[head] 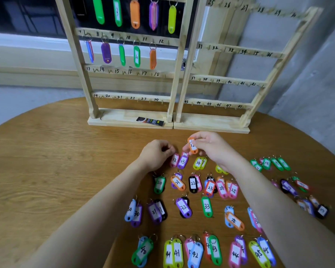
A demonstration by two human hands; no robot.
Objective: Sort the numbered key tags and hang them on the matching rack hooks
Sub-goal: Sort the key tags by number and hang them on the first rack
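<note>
Right hand pinches an orange tag above the tabletop; left hand, fingers curled, touches tag 12. Rack, at 12 o'clock, has hooks through 11 filled; 12 onward empty, many tags unsorted.

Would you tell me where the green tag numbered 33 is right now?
In the head view, the green tag 33 lies on the table, right of purple tag 32.
</note>
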